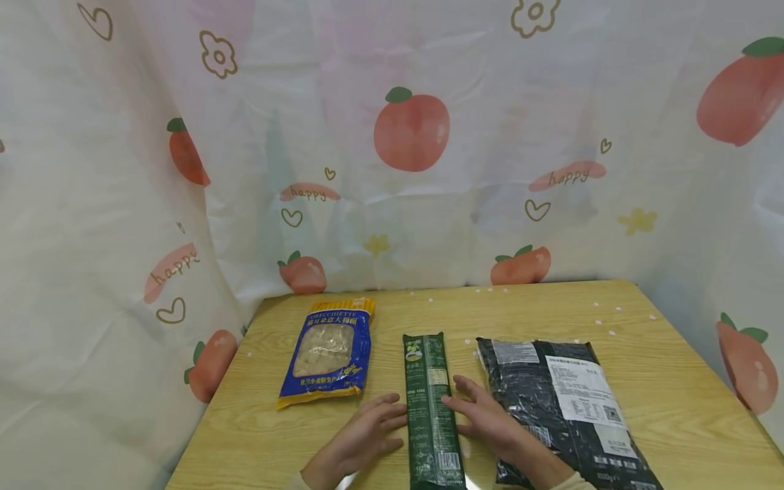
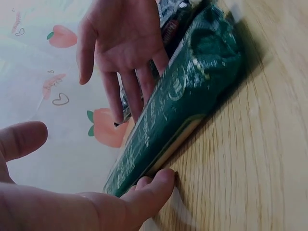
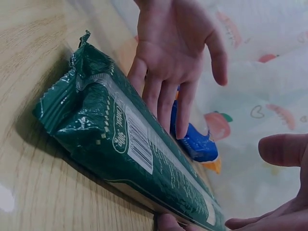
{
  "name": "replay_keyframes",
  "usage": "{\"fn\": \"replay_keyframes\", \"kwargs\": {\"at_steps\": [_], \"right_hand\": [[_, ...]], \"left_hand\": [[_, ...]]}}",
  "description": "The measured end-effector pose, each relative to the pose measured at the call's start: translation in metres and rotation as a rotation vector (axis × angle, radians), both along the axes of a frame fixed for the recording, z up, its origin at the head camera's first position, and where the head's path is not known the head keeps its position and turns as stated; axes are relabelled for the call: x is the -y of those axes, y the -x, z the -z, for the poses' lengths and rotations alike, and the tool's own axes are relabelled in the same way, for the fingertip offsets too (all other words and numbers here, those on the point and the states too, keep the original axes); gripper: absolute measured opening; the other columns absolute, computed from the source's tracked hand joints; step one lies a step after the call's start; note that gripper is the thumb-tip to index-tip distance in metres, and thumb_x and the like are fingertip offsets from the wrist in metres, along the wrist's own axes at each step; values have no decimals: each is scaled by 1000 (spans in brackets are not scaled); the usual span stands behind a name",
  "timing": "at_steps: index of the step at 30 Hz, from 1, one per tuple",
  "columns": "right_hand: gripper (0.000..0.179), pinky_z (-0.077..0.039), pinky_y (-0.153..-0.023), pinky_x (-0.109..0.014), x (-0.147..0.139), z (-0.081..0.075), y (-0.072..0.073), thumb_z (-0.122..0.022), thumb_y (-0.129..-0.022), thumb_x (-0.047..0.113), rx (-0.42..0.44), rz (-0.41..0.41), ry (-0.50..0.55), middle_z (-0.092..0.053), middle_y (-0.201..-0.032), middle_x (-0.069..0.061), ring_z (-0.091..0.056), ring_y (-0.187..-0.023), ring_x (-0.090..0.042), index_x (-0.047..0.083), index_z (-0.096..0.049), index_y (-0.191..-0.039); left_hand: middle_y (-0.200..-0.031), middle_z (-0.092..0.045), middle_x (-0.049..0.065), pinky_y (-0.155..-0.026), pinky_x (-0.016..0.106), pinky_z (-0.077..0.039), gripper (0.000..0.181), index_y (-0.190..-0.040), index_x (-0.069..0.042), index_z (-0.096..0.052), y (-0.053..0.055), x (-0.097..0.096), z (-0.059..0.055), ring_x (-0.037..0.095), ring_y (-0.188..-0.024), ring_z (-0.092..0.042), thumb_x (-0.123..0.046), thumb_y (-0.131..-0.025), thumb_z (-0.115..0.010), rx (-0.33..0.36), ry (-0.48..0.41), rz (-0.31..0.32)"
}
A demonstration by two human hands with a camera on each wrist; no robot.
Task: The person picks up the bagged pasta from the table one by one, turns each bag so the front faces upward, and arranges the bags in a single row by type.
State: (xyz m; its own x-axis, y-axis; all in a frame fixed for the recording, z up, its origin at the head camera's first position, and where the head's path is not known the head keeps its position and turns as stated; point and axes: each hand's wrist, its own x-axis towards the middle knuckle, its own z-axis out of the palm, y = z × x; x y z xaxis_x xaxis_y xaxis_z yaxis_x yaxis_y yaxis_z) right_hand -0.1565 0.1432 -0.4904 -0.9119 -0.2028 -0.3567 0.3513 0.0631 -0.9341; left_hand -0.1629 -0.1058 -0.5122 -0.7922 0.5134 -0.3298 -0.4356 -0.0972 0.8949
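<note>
A long green spaghetti packet (image 1: pixel 427 415) lies flat on the table, its length running away from me. My left hand (image 1: pixel 367 432) is at its left side, fingers extended and fingertips at the edge. On the other side is my right hand (image 1: pixel 490 418), thumb and fingers spread, with a fingertip at the packet's right edge. Both wrist views show the palms facing each other across the packet (image 3: pixel 144 144), neither hand curled round it. In the left wrist view, the packet's crimped near end (image 2: pixel 211 53) rests on the wood.
A blue and yellow orecchiette bag (image 1: pixel 324 350) lies to the left, further back. To the right lies a large black bag (image 1: pixel 527 381) with white labels, partly behind my right forearm. A fruit-patterned cloth (image 1: pixel 416 224) hangs behind the wooden table (image 1: pixel 245 422).
</note>
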Motion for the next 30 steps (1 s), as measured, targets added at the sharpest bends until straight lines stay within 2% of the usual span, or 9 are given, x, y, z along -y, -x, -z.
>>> {"fn": "replay_keyframes", "kwargs": {"at_steps": [5,11,24,30], "right_hand": [[80,-45,-108,-66,1,0,0,-61,-104,26,4,-1,2,-8,-167,-35,-18,-151,-60,-6,-15,-161],[79,-45,-109,-67,3,0,1,-60,-104,25,20,-4,14,-11,-167,-35,-20,-151,-59,-6,-15,-161],[77,-43,-110,-69,3,0,1,-58,-105,26,19,-37,30,-19,-166,-35,-25,-150,-57,-8,-17,-160],[78,-41,-111,-69,2,0,-1,-56,-106,27,14,-67,51,-21,-164,-35,-25,-149,-58,-10,-13,-160]], "left_hand": [[-165,-17,39,-121,70,-27,77,-160,12,-6,2,-1,0,53,-154,-21,-29,-107,-45,32,-18,7],[-165,-11,40,-121,70,-26,77,-159,13,-5,5,-3,0,54,-155,-15,-29,-107,-44,74,-47,-6],[-164,-16,41,-120,65,-33,70,-157,14,-14,8,-3,4,54,-154,-21,-30,-108,-39,85,-63,-6],[-164,-18,40,-120,64,-35,66,-155,13,-20,10,-5,6,53,-154,-22,-29,-108,-38,102,-53,-19]]}}
